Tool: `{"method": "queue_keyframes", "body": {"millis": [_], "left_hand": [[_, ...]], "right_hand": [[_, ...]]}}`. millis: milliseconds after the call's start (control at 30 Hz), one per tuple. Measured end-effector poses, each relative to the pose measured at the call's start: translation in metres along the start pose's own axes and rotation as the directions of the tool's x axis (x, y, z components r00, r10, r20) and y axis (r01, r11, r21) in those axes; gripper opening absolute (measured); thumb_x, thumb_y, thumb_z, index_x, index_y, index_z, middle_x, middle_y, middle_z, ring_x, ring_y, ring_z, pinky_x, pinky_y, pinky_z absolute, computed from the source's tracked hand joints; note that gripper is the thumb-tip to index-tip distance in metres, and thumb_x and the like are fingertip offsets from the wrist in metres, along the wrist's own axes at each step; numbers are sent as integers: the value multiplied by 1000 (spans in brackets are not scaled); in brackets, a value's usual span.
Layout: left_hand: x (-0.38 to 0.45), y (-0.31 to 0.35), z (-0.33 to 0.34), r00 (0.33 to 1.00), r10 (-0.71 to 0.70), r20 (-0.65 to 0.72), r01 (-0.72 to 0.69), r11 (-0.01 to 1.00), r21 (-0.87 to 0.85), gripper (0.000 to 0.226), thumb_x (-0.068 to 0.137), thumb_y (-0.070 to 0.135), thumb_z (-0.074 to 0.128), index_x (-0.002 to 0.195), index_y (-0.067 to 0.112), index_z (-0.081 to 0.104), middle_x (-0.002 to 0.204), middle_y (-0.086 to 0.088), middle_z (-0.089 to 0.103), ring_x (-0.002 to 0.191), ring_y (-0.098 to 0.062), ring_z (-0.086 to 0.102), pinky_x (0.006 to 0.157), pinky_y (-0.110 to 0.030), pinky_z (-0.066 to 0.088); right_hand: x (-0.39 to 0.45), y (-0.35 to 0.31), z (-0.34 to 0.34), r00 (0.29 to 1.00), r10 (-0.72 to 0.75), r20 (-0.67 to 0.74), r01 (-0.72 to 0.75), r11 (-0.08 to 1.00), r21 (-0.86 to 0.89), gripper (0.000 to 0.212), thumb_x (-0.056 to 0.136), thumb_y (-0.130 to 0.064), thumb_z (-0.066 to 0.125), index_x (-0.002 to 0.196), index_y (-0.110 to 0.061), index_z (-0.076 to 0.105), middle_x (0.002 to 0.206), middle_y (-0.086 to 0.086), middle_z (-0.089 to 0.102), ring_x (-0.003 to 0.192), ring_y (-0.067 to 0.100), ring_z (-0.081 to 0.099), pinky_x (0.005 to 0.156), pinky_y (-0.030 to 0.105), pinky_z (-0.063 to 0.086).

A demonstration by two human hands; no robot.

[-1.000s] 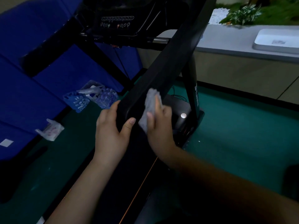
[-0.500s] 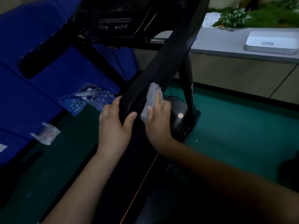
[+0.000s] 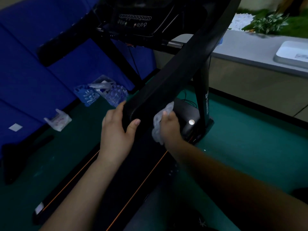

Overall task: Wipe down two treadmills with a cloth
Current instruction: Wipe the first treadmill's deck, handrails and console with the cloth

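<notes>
The right hand (image 3: 170,129) presses a limp, light cloth (image 3: 158,125) against the treadmill's handrail (image 3: 166,87), fingers curled round it, at 3 o'clock of the rail's end. The left hand (image 3: 116,130) clasps that end from 9 o'clock; the stiff rail looks best steadied there.

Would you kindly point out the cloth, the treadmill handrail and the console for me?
cloth (image 3: 157,129): head view, on its crumpled lower folds.
treadmill handrail (image 3: 168,84): head view, mid-length of the black bar.
console (image 3: 135,20): head view, on the button panel.
</notes>
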State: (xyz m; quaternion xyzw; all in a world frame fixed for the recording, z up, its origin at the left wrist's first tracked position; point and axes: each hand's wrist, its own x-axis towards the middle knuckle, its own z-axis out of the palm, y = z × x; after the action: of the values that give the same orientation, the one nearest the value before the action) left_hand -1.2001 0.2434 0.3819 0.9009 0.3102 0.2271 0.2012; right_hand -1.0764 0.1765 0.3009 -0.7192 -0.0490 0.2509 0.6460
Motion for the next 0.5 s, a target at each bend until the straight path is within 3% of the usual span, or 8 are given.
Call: {"method": "queue_keyframes", "body": {"millis": [67, 133, 200, 300, 400, 500], "left_hand": [[-1, 2, 1, 1000, -20, -6, 20, 1000, 0, 62, 90, 35, 60, 145, 20, 36, 122, -2, 48, 119, -18, 41, 100, -27, 32], [-2, 4, 2, 999, -30, -16, 30, 1000, -4, 62, 90, 34, 61, 145, 20, 37, 120, 1, 47, 119, -17, 41, 99, -26, 31], [-2, 5, 2, 999, -35, -27, 35, 999, -3, 62, 89, 33, 61, 145, 20, 36, 121, -1, 48, 119, -17, 41, 99, -26, 30], [-2, 5, 3, 998, -49, -39, 49, 999, 0, 62, 89, 34, 61, 144, 20, 36, 125, -5, 48, 122, -19, 41, 101, -27, 31], [-3, 6, 0, 998, -66, -20, 65, 997, -48, 62, 89, 36, 61, 144, 22, 37, 126, -2, 48, 123, -18, 41, 104, -29, 33], [2, 4, -14, 989, -100, 106, 116, 982, -152, 60, 89, 36, 61, 145, 28, 38, 127, 7, 46, 121, -7, 42, 101, -20, 33]], "right_hand": [[20, -11, -15, 1000, 17, -9, -17, 997, 76, 47, 98, -44, 32, 128, -11, 47, 125, 18, 55, 112, 29, 57, 101, 39, 45], [21, -15, -21, 1000, 18, 19, -20, 993, 115, 40, 101, -38, 32, 124, -8, 48, 113, 12, 59, 104, 23, 59, 91, 32, 46], [5, -8, -14, 991, 68, 116, -85, 986, 143, 42, 100, -42, 33, 116, -8, 50, 100, 12, 62, 94, 26, 62, 82, 34, 49], [-29, 11, 3, 959, 54, 278, -73, 996, 57, 58, 87, -62, 34, 108, -12, 55, 100, 17, 64, 90, 30, 65, 84, 44, 53], [-53, 13, -5, 912, 50, 408, -76, 996, 47, 28, 101, -38, 38, 88, -20, 57, 92, 11, 62, 84, 22, 60, 85, 40, 49], [-66, 10, -27, 872, -21, 489, 34, 999, -19, 26, 101, -26, 41, 96, -10, 62, 93, 14, 67, 86, 20, 67, 82, 28, 51]]}}
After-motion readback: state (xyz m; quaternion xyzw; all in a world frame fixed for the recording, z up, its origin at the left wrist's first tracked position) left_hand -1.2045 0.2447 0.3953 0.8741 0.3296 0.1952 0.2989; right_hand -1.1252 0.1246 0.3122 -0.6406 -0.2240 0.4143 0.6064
